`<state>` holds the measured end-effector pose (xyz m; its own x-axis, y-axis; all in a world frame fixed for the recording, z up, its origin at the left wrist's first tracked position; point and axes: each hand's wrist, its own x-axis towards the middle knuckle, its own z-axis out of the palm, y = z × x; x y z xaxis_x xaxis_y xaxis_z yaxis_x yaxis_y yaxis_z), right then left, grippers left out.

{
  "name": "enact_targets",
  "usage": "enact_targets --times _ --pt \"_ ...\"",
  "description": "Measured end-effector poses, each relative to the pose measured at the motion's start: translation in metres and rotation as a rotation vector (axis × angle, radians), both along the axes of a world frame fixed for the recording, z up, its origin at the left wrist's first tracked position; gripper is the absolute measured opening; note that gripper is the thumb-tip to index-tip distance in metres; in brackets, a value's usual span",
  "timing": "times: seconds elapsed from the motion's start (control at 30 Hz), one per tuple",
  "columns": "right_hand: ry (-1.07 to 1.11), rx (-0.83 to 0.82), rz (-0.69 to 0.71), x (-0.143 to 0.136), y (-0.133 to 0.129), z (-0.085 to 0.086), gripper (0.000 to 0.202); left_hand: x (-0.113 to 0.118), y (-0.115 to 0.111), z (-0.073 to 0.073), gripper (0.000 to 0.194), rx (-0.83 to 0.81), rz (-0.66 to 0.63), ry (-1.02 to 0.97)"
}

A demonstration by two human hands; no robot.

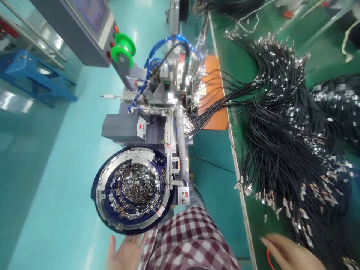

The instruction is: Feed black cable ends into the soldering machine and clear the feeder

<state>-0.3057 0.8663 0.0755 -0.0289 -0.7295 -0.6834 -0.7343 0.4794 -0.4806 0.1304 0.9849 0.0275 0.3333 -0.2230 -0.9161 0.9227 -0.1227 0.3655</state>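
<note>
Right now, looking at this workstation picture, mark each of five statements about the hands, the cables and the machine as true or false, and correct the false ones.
1. The right hand lies on the green bench by the black cables. True.
2. The left hand grips a screwdriver. False: it is open, palm showing, below the round bowl feeder, holding nothing.
3. The bowl feeder holds small shiny metal parts. True.
4. The spool on the machine is red. False: it is green.
5. The black cables have bare ends. False: many end in metal terminals.
</note>
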Motion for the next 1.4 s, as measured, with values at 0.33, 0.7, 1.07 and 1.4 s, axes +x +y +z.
enact_targets --times 0.33,0.7,1.07,1.4 --pt "-0.987 0.511 -0.819 0.284 -0.076 -0.082 0.068 0.149 -0.077 0.007 0.067 0.072 -0.456 -0.417" --pt "-1.050 0.484 -0.976 0.297 -0.071 -0.073 0.069 0.151 -0.096 0.001 0.059 0.154 -0.403 -0.248" --pt "-1.025 0.525 -1.007 0.298 -0.074 -0.071 0.066 0.151 -0.100 0.001 0.057 0.210 -0.356 -0.249" --pt "-1.056 0.512 -0.999 0.297 -0.073 -0.071 0.064 0.153 -0.102 -0.004 0.062 0.347 -0.351 -0.224"
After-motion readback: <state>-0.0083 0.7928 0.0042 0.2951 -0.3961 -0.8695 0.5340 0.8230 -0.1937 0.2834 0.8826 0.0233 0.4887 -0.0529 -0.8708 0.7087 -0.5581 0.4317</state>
